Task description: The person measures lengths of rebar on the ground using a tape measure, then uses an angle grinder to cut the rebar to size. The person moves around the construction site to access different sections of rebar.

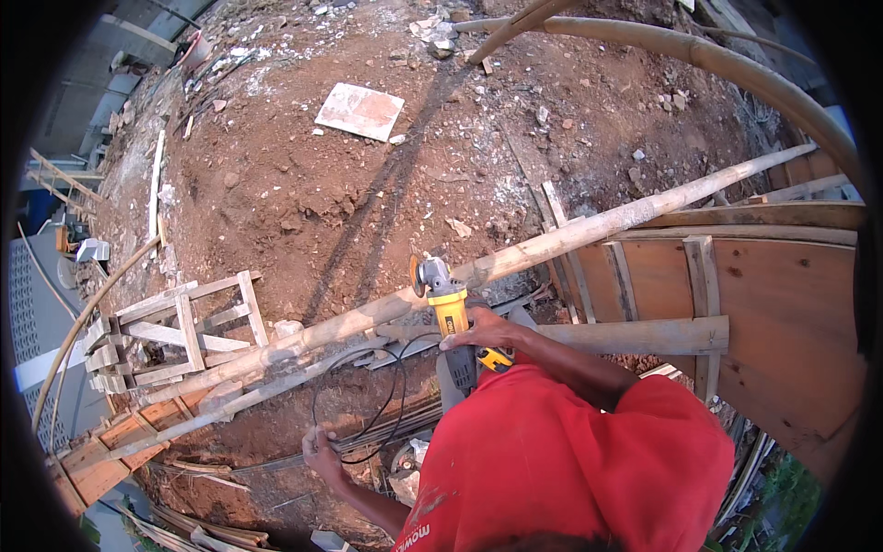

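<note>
My right hand (478,331) grips the yellow body of an angle grinder (450,311), whose grey head and brownish disc point away from me over a long wooden pole (543,245). A yellow-and-black part shows just behind that hand. Lower and to the left, my left hand (322,449) is closed on a thin black cable (401,391). The cable hangs in loose loops between my hands and runs up toward the grinder. Whether the disc touches the pole or only hovers above it, I cannot tell. My red shirt covers the space below my right hand.
Wooden formwork panels (782,322) stand at the right, with a round timber (644,336) across them. A slatted wooden frame (189,327) sits at the left. Beyond the pole lies reddish soil with a pale slab (360,111) and rubble. A bent pole (699,53) arches at upper right.
</note>
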A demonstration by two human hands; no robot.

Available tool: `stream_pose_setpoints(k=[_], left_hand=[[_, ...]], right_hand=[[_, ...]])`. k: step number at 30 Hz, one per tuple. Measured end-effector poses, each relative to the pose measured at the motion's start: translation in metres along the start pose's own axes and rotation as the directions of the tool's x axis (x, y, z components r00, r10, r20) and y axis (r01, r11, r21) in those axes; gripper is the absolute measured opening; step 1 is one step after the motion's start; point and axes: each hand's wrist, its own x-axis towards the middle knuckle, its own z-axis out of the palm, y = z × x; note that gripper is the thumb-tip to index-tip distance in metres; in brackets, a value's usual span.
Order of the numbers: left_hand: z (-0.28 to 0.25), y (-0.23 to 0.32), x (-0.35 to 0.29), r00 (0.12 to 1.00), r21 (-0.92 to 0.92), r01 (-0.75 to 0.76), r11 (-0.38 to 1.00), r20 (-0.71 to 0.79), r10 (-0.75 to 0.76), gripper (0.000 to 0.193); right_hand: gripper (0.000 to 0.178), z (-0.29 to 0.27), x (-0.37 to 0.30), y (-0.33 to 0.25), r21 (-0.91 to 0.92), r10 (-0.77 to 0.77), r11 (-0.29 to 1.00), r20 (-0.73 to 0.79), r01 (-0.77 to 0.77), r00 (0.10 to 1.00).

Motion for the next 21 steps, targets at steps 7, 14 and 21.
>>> stream_pose_setpoints(k=[7,14,21], left_hand=[[0.009,-0.001,0.007,0.985,0.120,-0.152,0.981,0.102,0.141,0.020],[0.046,0.035,-0.019,0.980,0.156,-0.115,0.981,0.179,0.087,0.029],[0.079,0.039,-0.049,0.969,0.052,-0.058,0.997,0.243,0.043,0.034]], right_hand=[[0.073,-0.001,0.009,0.008,0.092,-0.040,0.995,-0.037,0.043,0.999],[0.079,-0.028,0.027,0.015,0.057,-0.004,0.998,-0.154,0.013,0.988],[0.070,-0.053,0.038,0.017,0.173,0.016,0.984,-0.310,0.039,0.951]])
